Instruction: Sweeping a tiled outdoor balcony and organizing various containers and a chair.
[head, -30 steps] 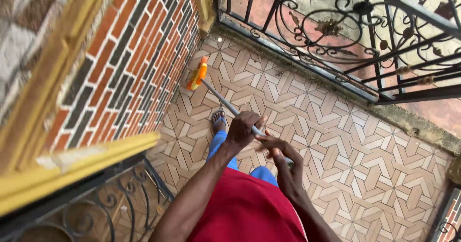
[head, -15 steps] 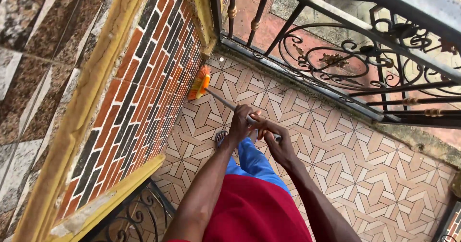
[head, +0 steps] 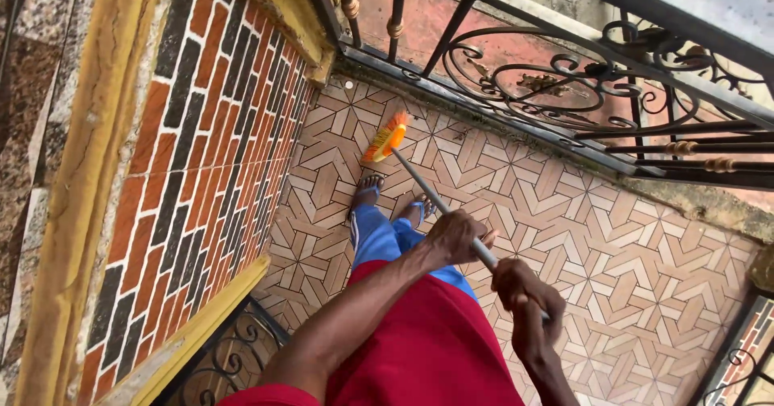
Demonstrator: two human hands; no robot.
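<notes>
A narrow balcony is floored with patterned beige and brown tiles, bounded on one side by a red and dark brick wall and on the other by a black wrought-iron railing. The grey handle of an orange-bristled broom is gripped by the left hand and the right hand, both closed around it, with the bristles resting on the tiles ahead of the sandalled feet.

Daylight on a narrow balcony: patterned tan floor tiles underfoot, a brick wall with yellow trim on one side, a black scrolled iron railing opposite.
</notes>
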